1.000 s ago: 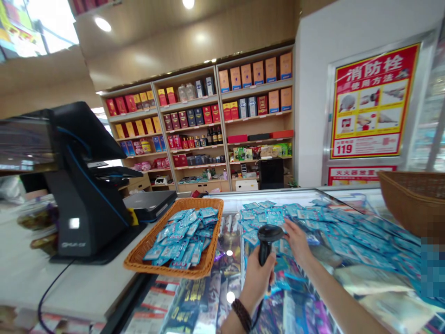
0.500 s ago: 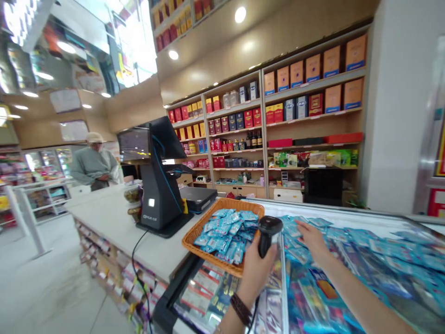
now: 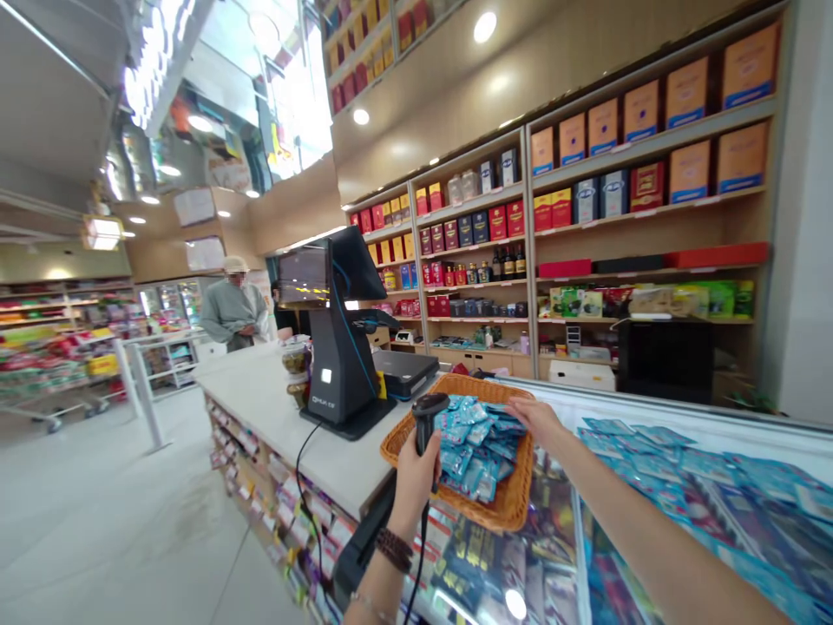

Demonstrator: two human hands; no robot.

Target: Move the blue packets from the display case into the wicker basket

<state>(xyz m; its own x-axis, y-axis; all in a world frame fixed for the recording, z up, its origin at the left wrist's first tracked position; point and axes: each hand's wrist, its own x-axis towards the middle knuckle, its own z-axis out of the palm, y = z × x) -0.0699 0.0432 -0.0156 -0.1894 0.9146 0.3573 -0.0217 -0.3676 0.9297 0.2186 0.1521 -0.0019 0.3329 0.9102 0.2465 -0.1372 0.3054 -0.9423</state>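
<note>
The left hand (image 3: pixel 415 477) is gripping the scanner (image 3: pixel 429 406), which is hiding part of the basket (image 3: pixel 518 510). The right hand (image 3: pixel 537 419) is hovering at the basket's far right rim, fingers over the packets (image 3: pixel 478 438); whether they are pinching one, I cannot tell. Left, the terminal (image 3: pixel 344 369) is standing; right, other packets (image 3: pixel 664 464) are covering the case (image 3: pixel 605 404).

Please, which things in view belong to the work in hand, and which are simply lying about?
Seem to belong:
black scanner, in the left hand
wicker basket, right hand at its edge
blue packets inside
similar loose packets to its right

Just around:
monitor
jars beside it
orange boxes behind
</note>
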